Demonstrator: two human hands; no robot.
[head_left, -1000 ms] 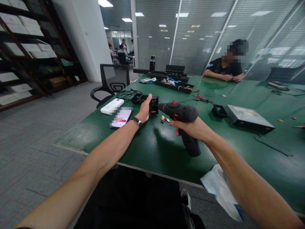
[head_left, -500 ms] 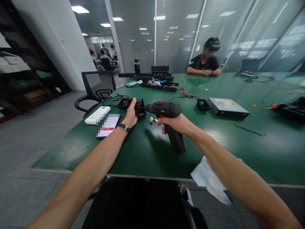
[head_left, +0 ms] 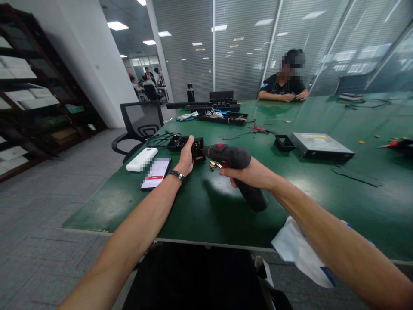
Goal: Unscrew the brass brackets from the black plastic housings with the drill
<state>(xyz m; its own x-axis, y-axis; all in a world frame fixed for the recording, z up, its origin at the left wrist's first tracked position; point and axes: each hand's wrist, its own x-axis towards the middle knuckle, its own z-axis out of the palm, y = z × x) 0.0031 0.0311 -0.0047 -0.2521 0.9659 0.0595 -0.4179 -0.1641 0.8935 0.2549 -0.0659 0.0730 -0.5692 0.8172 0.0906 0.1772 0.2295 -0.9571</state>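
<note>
Over the table (head_left: 222, 224), the drill (head_left: 231, 155) shows black and red.

Ceiling lights (head_left: 118, 26) glow, the rest dimmer (pale glare on the green tabletop (head_left: 119, 204)), edges stretched and soft

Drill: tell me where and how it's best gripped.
Take the drill by its handle, probably best from the right: it slants down and rightward, and the right hand wraps its upper part, while the tip points left toward the black box.
</note>
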